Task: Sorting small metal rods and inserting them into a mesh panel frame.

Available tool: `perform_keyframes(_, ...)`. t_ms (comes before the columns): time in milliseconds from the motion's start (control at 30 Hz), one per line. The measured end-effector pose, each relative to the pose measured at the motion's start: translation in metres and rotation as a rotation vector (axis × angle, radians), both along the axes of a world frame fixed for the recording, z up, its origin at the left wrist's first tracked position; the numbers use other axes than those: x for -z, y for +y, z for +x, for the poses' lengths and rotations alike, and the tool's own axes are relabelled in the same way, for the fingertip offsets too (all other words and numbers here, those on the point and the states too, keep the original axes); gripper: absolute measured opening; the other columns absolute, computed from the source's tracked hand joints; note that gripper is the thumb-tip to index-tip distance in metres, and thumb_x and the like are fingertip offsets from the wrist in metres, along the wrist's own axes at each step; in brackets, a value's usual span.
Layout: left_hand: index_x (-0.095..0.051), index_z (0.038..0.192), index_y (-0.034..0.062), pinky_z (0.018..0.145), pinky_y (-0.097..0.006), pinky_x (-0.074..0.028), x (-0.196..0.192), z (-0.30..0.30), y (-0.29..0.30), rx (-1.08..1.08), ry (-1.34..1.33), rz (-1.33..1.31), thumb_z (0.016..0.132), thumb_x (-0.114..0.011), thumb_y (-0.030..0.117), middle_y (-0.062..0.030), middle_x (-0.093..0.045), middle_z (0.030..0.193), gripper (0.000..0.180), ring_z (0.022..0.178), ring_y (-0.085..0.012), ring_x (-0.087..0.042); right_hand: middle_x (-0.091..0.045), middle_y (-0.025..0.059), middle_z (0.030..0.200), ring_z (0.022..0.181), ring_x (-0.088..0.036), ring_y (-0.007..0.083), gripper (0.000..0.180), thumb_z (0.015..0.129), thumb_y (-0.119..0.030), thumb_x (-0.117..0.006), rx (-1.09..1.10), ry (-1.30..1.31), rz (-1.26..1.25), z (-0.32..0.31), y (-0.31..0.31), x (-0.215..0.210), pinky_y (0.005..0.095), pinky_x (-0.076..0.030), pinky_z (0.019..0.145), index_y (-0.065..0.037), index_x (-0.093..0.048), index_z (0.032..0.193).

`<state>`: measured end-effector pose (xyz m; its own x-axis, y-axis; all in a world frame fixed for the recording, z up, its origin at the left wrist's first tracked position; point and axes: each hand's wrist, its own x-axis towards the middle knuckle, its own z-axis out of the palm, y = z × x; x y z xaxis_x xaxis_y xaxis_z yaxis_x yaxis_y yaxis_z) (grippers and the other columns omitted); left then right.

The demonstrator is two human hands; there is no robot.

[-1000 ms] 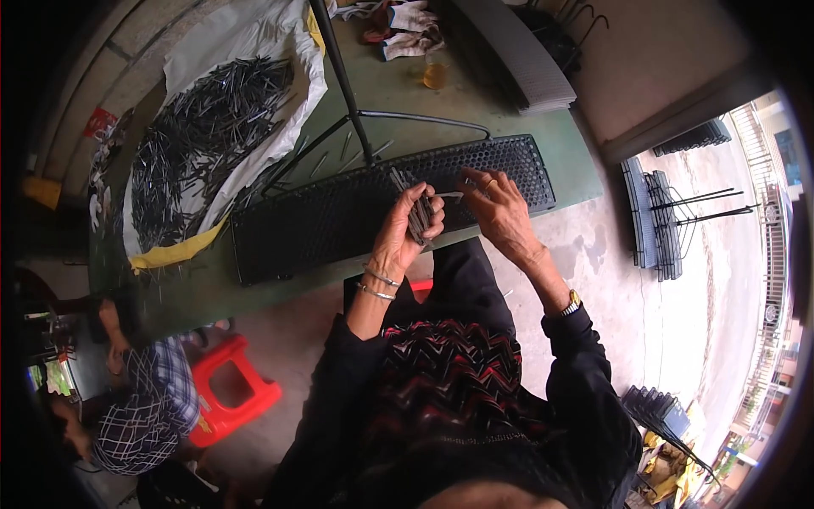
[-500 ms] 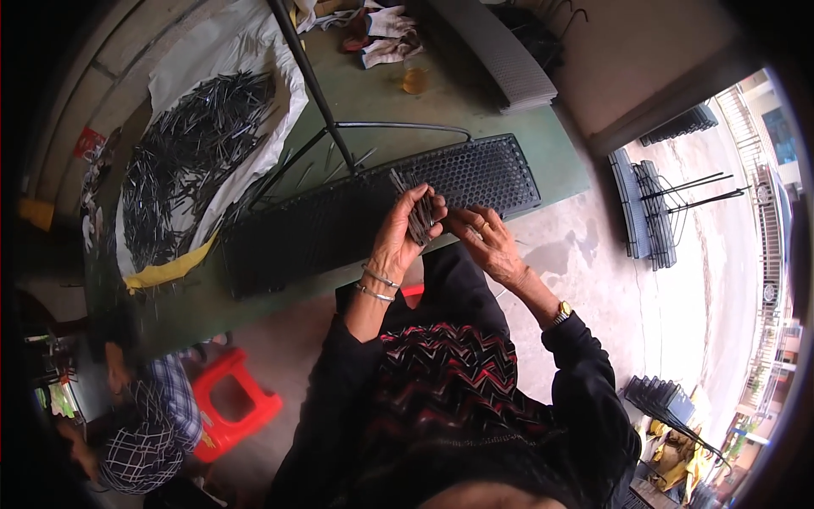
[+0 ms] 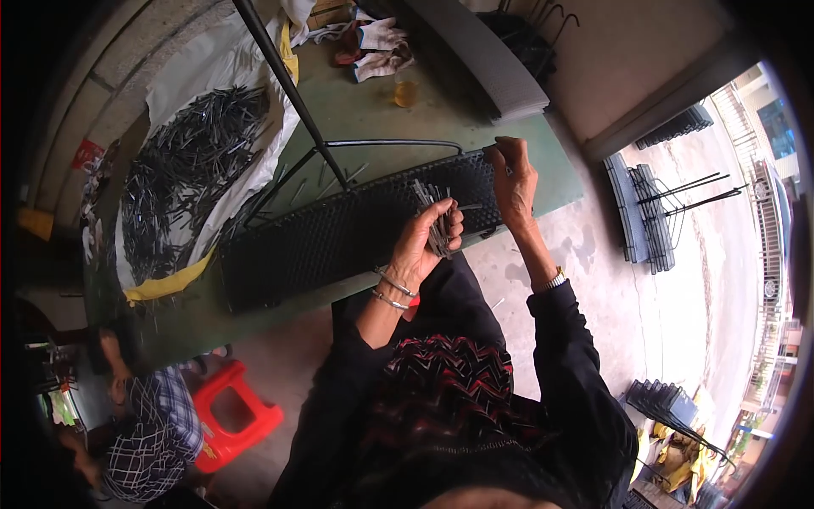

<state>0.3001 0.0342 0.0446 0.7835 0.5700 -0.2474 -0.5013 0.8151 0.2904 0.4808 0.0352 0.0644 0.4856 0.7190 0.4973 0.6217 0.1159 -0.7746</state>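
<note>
A bundle of thin dark metal strips (image 3: 433, 205) is gripped in my left hand (image 3: 422, 241), the thumb pressed across it. This hand is in front of a long black perforated panel (image 3: 297, 250), which lies on the green table (image 3: 560, 174) with a black rod frame rising from it. My right hand (image 3: 515, 185) is raised over the panel's right end, fingers curled and pinched together. Whatever its fingertips may hold is too small or hidden to make out. One strip sticks out sideways from the bundle toward the right hand.
On the left lies an opened white sack (image 3: 275, 140) heaped with dark strips (image 3: 199, 136). Curved grey perforated sheets (image 3: 500, 85), gloves (image 3: 381, 51) and a cup of amber liquid (image 3: 405, 93) are at the back. A red stool (image 3: 267, 417) and another person (image 3: 144, 445) are lower left.
My right hand has moved up and away from the left hand to the panel's right end. The left hand with the metal strips has shifted slightly right.
</note>
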Motion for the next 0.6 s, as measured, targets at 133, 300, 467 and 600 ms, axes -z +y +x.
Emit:
perform_keyframes(133, -0.059, 0.089, 0.0064, 0.050, -0.025, -0.041, -0.001, 0.004, -0.001, -0.017, 0.059, 0.038, 0.089, -0.062, 0.022, -0.0044, -0.061, 0.078, 0.016, 0.062, -0.0117, -0.055, -0.066, 0.0122, 0.084, 0.075, -0.064, 0.0204, 0.013, 0.088, -0.005, -0.058, -0.028, -0.099, -0.029, 0.005, 0.011, 0.015, 0.0302, -0.049, 0.069, -0.003, -0.053, 0.100)
perform_keyframes(300, -0.059, 0.091, 0.0052, 0.048, -0.024, -0.040, 0.001, 0.005, -0.003, -0.029, 0.051, 0.024, 0.090, -0.061, 0.021, -0.0055, -0.061, 0.079, 0.016, 0.062, -0.0122, -0.053, -0.064, 0.0138, 0.083, 0.074, -0.064, 0.0236, 0.013, 0.087, -0.005, -0.058, -0.039, -0.141, -0.109, 0.007, 0.008, 0.014, 0.0316, -0.049, 0.068, -0.003, -0.053, 0.099)
perform_keyframes(467, -0.059, 0.092, 0.0041, 0.047, -0.024, -0.039, 0.000, 0.006, -0.005, -0.035, 0.040, 0.021, 0.091, -0.059, 0.020, -0.0061, -0.060, 0.079, 0.016, 0.062, -0.0125, -0.052, -0.064, 0.0140, 0.084, 0.075, -0.065, 0.0268, 0.010, 0.087, -0.004, -0.057, -0.047, -0.100, -0.123, 0.004, 0.005, 0.012, 0.0325, -0.049, 0.068, -0.004, -0.054, 0.097)
perform_keyframes(600, -0.059, 0.091, 0.0062, 0.047, -0.024, -0.041, 0.002, 0.007, -0.004, -0.037, 0.040, 0.034, 0.089, -0.062, 0.022, -0.0042, -0.061, 0.076, 0.016, 0.061, -0.0116, -0.055, -0.062, 0.0141, 0.083, 0.080, -0.062, 0.0307, 0.008, 0.087, -0.009, -0.057, -0.031, -0.271, -0.114, 0.007, 0.007, 0.020, 0.0384, -0.048, 0.069, -0.005, -0.056, 0.094)
